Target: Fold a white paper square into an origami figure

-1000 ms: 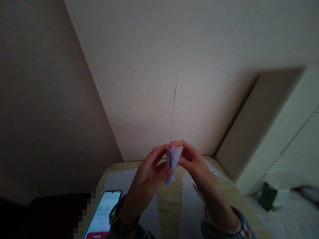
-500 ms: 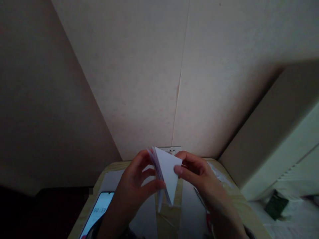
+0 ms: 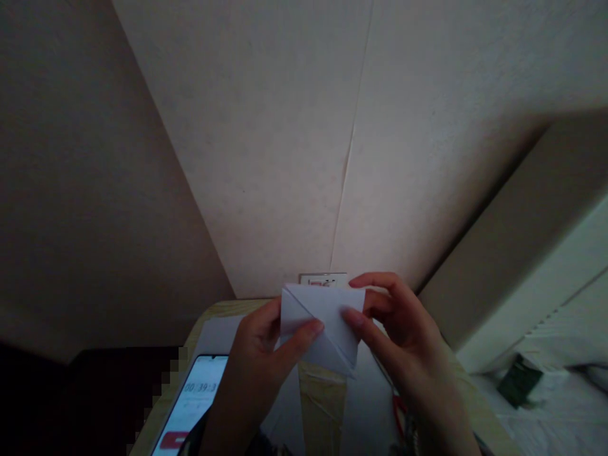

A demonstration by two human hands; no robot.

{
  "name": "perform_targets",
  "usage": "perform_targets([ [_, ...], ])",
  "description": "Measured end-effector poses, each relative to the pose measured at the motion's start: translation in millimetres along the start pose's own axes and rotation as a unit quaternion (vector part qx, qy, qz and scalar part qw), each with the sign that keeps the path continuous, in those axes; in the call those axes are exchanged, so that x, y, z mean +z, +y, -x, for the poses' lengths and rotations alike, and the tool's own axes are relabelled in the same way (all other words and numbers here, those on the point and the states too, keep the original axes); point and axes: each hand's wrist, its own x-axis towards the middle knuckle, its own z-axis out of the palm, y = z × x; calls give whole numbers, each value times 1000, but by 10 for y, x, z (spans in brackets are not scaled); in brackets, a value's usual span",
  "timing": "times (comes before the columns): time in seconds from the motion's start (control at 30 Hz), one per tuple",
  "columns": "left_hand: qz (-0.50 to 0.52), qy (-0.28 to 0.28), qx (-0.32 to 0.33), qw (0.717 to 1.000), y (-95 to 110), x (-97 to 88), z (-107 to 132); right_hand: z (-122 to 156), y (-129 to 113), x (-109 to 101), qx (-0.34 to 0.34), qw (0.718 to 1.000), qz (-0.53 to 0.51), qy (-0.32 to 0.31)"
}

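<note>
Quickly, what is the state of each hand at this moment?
Left hand: closed, holding the folded white paper by its left side.
Right hand: closed, holding the same paper by its right edge.

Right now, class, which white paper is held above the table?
The folded white paper, pinched by the left hand and right hand; the left sheet and right sheet lie on the table.

Seemingly a home interior, pale seamed wall [image 3: 266,158], power socket [image 3: 341,278], small wood-grain table [image 3: 323,411] near a corner
</note>
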Motion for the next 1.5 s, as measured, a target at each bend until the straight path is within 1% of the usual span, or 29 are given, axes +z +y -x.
perform_targets([
  [0.07, 16, -1, -10, 1000, -19, -36, -18, 7, -15, -48, -46, 998, 28, -14],
  [0.13, 33, -3, -16, 999, -38, -81, -41, 3, -42, -115, -101, 991, 70, -54],
  [0.2, 45, -5, -18, 999, -52, -123, -65, -3, -73, -181, -146, 976, 126, -105],
  [0.27, 52, -8, -18, 998, -56, -149, -79, -1, -96, -228, -176, 958, 179, -136],
  [0.37, 59, -11, -14, 998, -34, -145, -68, 17, -111, -247, -198, 944, 230, -126],
  [0.5, 50, 3, -6, 999, 25, -97, 0, 38, -131, -227, -198, 940, 249, -122],
  [0.6, 36, 9, -1, 999, 56, -69, 39, 38, -152, -219, -187, 944, 236, -131],
  [0.7, 50, 6, -9, 999, 60, -56, 49, 42, -155, -223, -183, 950, 216, -131],
  [0.83, 67, -20, -39, 997, 71, -48, 55, 74, -133, -229, -179, 953, 206, -128],
  [0.93, 61, -55, -44, 996, 106, -43, 64, 105, -116, -228, -178, 960, 190, -101],
  [1.0, 63, -75, -67, 993, 132, -33, 69, 117, -114, -224, -200, 960, 181, -80],
  [1.1, 85, -88, -106, 987, 150, -5, 79, 125, -129, -218, -258, 947, 180, -67],
  [1.2, 92, -86, -108, 986, 144, 29, 103, 138, -154, -209, -287, 941, 169, -60],
  [1.27, 79, -75, -96, 989, 141, 46, 123, 153, -171, -200, -277, 947, 158, -48],
  [1.37, 54, -64, -83, 993, 149, 59, 148, 171, -193, -185, -241, 958, 156, -24],
  [1.5, 51, -87, -67, 993, 165, 70, 162, 184, -212, -153, -195, 969, 148, -7],
])
